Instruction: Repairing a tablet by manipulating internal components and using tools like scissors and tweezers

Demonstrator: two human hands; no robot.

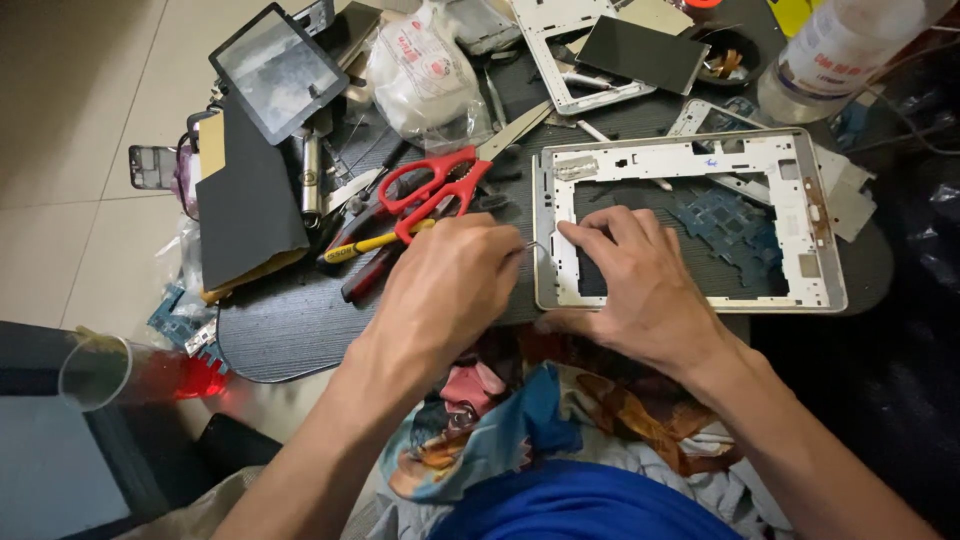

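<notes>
A silver-white tablet frame (800, 215) lies on the dark round table (290, 320) in front of me. My right hand (640, 285) rests on the frame's left side, fingers pressed flat on its inner edge. My left hand (445, 285) is closed around a thin metal tool, whose tip (535, 245) touches the frame's left edge near my right fingertips. Most of the tool is hidden inside my fist.
Red-handled scissors (435, 185) and a yellow-handled tool (375, 243) lie just beyond my left hand. A tablet screen (275, 70), a black panel (245, 205), a plastic bag (420, 70), another white frame (545, 40) and a bottle (835, 50) crowd the table's far side. A clear cup (100, 372) stands lower left.
</notes>
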